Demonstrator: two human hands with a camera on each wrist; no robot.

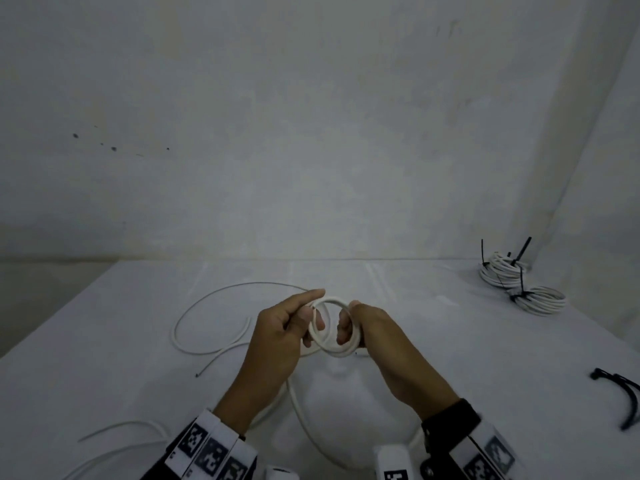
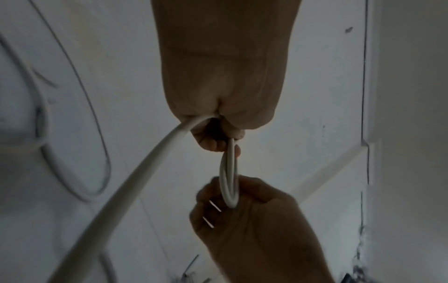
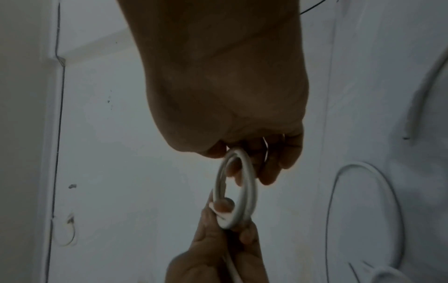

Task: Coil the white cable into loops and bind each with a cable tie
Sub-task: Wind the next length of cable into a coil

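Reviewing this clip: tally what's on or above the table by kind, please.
Coil in progress, gripped by left hand and right hand: 1
Finished tied coils: 2
Clusters of spare black cable ties: 1
Total: 4

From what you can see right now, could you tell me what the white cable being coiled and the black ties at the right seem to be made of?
White cable: likely plastic- or rubber-sheathed wire; smooth, faintly glossy skin, bending into small round loops without kinking.
Black ties: probably nylon-type plastic; thin, dark strips holding a springy curve on the table. Blur leaves their finish open.
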